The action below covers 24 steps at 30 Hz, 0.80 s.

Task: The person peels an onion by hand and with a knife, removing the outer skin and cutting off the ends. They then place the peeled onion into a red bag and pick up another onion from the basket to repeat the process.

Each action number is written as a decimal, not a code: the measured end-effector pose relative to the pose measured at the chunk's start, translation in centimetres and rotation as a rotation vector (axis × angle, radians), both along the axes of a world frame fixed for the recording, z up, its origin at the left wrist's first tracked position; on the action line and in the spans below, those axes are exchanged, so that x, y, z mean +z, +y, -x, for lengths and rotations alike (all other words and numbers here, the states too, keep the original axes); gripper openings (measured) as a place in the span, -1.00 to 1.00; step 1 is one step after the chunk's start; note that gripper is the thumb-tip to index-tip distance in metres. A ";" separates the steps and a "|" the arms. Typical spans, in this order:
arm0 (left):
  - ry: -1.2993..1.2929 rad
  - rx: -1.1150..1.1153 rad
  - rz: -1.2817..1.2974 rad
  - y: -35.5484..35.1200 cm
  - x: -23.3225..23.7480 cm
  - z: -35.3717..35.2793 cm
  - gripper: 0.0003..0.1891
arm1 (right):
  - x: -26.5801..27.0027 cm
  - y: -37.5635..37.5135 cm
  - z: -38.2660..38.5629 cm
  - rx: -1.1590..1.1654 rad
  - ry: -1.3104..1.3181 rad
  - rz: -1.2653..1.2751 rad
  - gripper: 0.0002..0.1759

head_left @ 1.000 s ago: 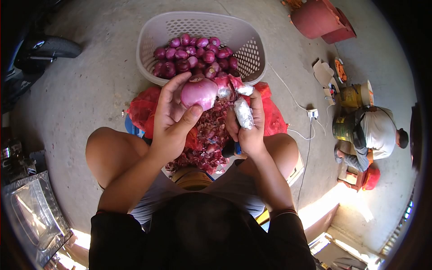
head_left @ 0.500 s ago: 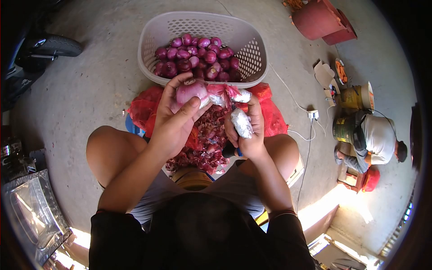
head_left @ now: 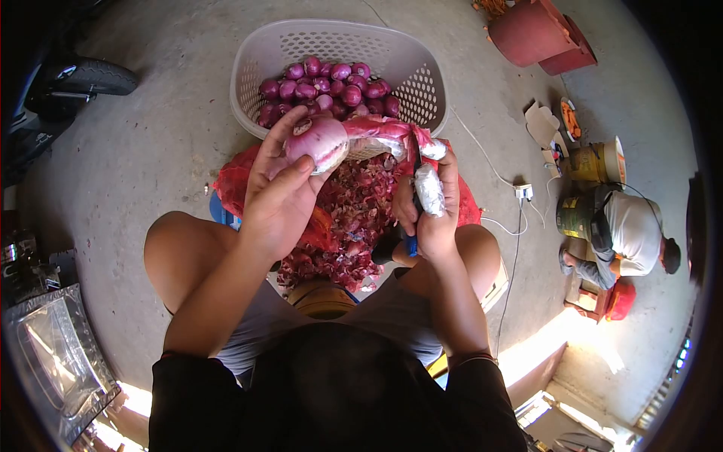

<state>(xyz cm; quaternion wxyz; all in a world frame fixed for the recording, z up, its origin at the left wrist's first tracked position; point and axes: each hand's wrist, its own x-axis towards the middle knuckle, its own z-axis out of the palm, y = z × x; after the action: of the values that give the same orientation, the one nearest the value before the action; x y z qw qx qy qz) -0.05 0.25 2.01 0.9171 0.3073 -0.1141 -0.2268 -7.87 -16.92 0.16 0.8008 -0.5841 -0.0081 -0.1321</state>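
My left hand [head_left: 277,207] is closed around a large red onion [head_left: 320,145], its fingers behind and thumb in front. A strip of onion skin [head_left: 384,129] stretches from the onion across to my right hand [head_left: 433,215], pinched near the wrapped thumb and forefinger. Those two digits carry silvery-white wrapping. In the same hand sits a small knife [head_left: 411,245]: its blue handle pokes out below the fingers, and a dark thin blade shows above. Beneath both hands lies a heap of onion peels [head_left: 354,207].
Ahead stands a grey plastic basket [head_left: 339,29] holding many red onions [head_left: 324,87]. Red mesh sacking [head_left: 239,181] lies around the peels. To the right are a power strip [head_left: 523,191] with cables, buckets [head_left: 595,162] and another person [head_left: 633,233] bending over. A motorcycle wheel [head_left: 102,77] is at left.
My right hand has moved right, away from the onion, and the skin strip between has lengthened. My left hand has raised the onion slightly and tilted it.
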 end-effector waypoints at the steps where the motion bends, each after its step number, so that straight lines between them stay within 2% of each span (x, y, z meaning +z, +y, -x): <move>1: 0.009 -0.015 0.021 0.2 0.2 -0.1 -0.39 | 0.0 0.0 0.1 0.003 0.001 -0.003 -0.64; 3: 0.027 -0.045 0.063 0.4 0.5 -0.1 -0.38 | 0.2 0.1 0.1 0.009 0.004 -0.010 -0.63; 12: -0.043 0.016 -0.216 0.4 -0.4 0.0 -0.46 | 0.2 0.1 0.2 -0.004 -0.002 -0.015 -0.68; 18: 0.078 -0.030 -0.070 0.4 0.0 -0.1 -0.50 | 0.2 -0.1 0.1 -0.021 -0.002 -0.008 -0.67; 21: 0.072 -0.058 -0.041 0.6 -0.5 -0.2 -0.51 | -0.1 -0.1 0.0 -0.037 -0.017 0.099 -0.65; 24: 0.100 -0.032 -0.031 0.5 -0.5 -0.1 -0.52 | 0.4 0.0 0.1 -0.035 0.024 -0.031 -0.65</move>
<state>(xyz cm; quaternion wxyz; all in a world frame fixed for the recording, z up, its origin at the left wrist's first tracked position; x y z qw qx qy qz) 0.06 0.70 1.49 0.9131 0.3078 -0.0694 -0.2580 -8.02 -16.92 0.54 0.8073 -0.5733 0.0137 -0.1390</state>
